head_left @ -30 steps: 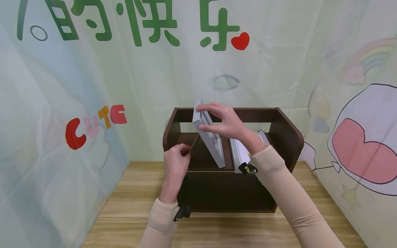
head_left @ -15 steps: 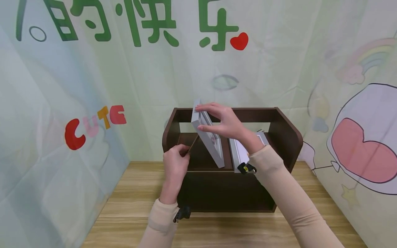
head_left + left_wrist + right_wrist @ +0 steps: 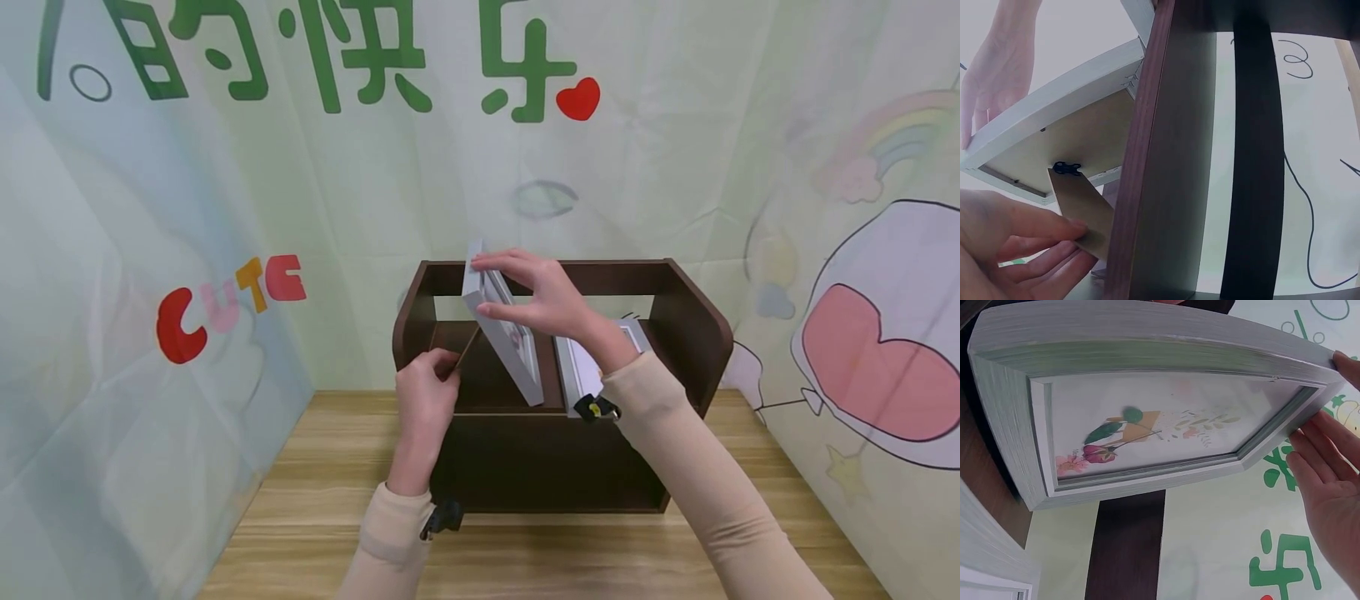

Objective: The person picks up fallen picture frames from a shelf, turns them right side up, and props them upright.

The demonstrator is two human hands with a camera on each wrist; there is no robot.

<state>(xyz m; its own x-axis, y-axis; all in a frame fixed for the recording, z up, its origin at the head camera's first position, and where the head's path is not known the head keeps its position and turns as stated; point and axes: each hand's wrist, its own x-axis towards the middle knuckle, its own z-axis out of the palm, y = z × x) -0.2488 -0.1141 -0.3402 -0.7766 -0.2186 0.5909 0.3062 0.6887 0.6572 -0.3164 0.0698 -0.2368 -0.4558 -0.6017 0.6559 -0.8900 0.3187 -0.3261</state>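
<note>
A white picture frame with a rose print leans to the left on the dark brown shelf unit. My right hand grips its upper edge, thumb on the near side and fingers over the far side. Behind the frame, my left hand pinches the brown stand flap between thumb and fingers. In the left wrist view the flap angles out from the frame's back, joined by a small dark hinge.
A second white picture frame lies tilted on the shelf to the right, partly behind my right forearm. The shelf unit's raised side panel bounds it on the right. Under it is a wood-grain table, with printed cloth behind.
Almost nothing differs. Both hands keep their hold on the frame and its flap, and the view has shifted very slightly.
</note>
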